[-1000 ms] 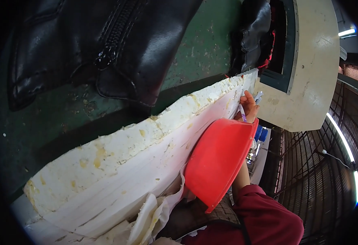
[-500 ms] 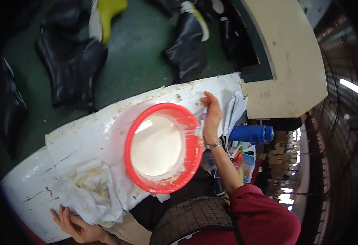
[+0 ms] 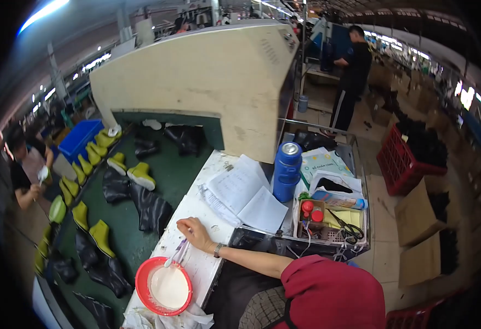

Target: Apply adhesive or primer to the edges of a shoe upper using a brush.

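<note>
Near the right hand: papers, red bowl

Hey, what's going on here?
A person's right hand is at the handle of a brush whose other end reaches over the rim of a red bowl of white liquid. I can't tell how firmly it's gripped; the left hand is out of view. The bowl stands on a white board. To its left, black boots lie on a green surface.

White worktop with red bowl, loose papers and crumpled white cloth on it
</note>
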`<action>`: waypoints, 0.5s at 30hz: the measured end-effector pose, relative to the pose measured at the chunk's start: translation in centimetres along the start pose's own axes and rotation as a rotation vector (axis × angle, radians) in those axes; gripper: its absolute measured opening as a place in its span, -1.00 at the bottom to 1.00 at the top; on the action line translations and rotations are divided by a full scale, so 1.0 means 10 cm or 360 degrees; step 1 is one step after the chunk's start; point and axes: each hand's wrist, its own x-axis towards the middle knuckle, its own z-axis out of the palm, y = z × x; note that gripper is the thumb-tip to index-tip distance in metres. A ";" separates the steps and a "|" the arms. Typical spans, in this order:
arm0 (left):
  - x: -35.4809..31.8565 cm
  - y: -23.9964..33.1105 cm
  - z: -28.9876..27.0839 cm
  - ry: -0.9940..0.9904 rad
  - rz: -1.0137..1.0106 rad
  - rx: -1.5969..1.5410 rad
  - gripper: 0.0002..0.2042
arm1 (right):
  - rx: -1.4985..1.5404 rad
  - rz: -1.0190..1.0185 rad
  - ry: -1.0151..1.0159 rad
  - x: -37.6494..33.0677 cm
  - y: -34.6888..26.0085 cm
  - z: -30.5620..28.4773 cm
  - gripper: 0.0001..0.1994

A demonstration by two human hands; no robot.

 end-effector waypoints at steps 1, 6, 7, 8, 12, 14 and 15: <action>0.11 0.04 0.02 -0.0090 -0.0009 0.0142 -0.58 | 0.0023 -0.0002 0.0025 0.01 0.01 -0.02 -0.80; 0.31 0.34 -0.06 -0.0557 0.0050 0.0559 -0.57 | 0.0030 0.0022 -0.0024 0.07 0.15 0.00 -0.75; 0.40 0.30 -0.02 -0.0547 0.0075 0.0562 -0.57 | 0.0036 0.0061 -0.0053 0.09 0.12 -0.02 -0.74; 0.38 0.26 0.06 -0.0485 0.0210 0.0540 -0.57 | 0.0066 0.0083 -0.0019 0.09 0.12 -0.05 -0.71; 0.56 -0.15 0.27 -0.0177 0.0686 0.0469 -0.56 | -0.0026 0.0069 0.0165 -0.02 0.00 -0.16 -0.74; 0.55 -0.44 0.33 -0.0018 0.0898 0.0444 -0.55 | 0.0014 0.0027 0.0146 -0.10 -0.06 -0.22 -0.75; 0.55 -0.43 0.38 0.0040 0.1028 0.0417 -0.55 | 0.0010 0.0011 0.0142 -0.16 -0.03 -0.28 -0.76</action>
